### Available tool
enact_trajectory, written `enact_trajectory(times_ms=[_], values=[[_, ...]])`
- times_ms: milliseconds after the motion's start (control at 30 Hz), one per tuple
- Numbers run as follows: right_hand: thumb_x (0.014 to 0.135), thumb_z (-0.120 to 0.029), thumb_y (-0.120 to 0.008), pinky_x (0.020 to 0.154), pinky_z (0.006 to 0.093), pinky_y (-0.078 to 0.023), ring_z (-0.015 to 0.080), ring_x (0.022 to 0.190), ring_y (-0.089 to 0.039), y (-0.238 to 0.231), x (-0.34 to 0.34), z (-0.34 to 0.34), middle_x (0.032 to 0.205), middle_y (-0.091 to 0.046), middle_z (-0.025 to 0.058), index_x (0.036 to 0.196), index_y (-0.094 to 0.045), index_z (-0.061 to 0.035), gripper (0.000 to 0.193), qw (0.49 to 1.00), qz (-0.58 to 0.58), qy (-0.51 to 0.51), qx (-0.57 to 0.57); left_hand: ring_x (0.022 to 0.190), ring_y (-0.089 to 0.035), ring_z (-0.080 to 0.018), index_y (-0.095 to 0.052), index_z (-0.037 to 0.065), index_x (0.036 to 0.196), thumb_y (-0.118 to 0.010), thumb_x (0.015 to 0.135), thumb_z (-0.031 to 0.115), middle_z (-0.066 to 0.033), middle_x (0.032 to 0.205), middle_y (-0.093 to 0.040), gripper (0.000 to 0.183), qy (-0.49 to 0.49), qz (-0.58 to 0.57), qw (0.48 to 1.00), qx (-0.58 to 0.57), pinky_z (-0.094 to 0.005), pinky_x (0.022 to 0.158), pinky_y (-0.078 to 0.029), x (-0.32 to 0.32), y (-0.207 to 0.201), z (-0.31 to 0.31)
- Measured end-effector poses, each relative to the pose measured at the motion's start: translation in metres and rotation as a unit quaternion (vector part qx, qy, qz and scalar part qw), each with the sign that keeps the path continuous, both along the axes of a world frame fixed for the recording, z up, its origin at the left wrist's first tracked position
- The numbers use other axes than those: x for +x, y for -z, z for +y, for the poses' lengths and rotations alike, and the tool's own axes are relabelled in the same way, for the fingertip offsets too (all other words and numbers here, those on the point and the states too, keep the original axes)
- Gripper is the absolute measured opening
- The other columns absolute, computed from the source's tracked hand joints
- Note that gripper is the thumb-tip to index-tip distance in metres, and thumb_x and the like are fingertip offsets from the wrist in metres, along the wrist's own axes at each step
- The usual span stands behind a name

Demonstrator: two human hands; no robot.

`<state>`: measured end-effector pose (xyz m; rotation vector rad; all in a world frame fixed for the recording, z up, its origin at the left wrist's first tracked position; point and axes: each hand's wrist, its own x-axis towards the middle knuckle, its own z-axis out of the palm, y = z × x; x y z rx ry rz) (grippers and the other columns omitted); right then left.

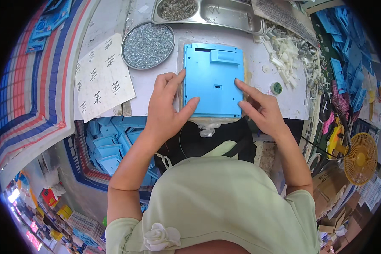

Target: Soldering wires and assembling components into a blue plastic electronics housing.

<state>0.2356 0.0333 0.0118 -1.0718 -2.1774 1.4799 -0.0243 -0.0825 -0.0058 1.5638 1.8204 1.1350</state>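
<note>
A flat light-blue plastic housing (pixel 207 78) lies on the white work table in front of me. It has a raised block near its far edge, a small slot in the middle and dark holes near its edges. My left hand (pixel 167 103) grips its left side, fingers along the edge and thumb over the near left part of the top. On the other side, my right hand (pixel 264 108) holds the right edge between curled fingers and thumb. The underside of the housing is hidden.
Left of the housing are a round tray of small screws (pixel 148 45) and a handwritten sheet (pixel 101 78). A steel tray (pixel 228 16) stands behind. White plastic parts (pixel 279 55) and a small green-filled round container (pixel 276 88) lie right. More blue housings (pixel 108 148) fill a bag below left.
</note>
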Motion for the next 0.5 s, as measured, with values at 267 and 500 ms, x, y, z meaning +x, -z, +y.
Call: enact_trajectory(times_ms=[267,500], values=[[0.088,-0.012,-0.075,0.059,0.0279,-0.045,0.0138,0.057,-0.053,-0.025,-0.004,0.019,0.067,-0.059,0.0071,0.135,-0.067,-0.0134,0.048,0.993,-0.063,-0.070,0.074,0.080,-0.052,-0.0173,-0.062,0.000,0.133,-0.076,0.084,0.014,-0.0092,0.104,-0.057,0.052,0.012,-0.049,0.998,-0.029,-0.0287,0.071,-0.046,-0.013,-0.011,0.003],[0.083,-0.009,-0.073,0.068,0.0340,-0.052,0.0239,0.077,-0.064,-0.056,-0.117,0.085,0.083,-0.069,0.0082,0.098,-0.075,-0.0068,0.016,0.908,0.014,-0.159,0.388,0.076,-0.059,-0.0231,-0.073,0.006,0.101,-0.075,0.083,0.013,-0.0070,0.087,-0.064,0.019,-0.097,0.164,0.980,0.062,-0.0343,0.068,-0.047,-0.076,-0.001,0.040]])
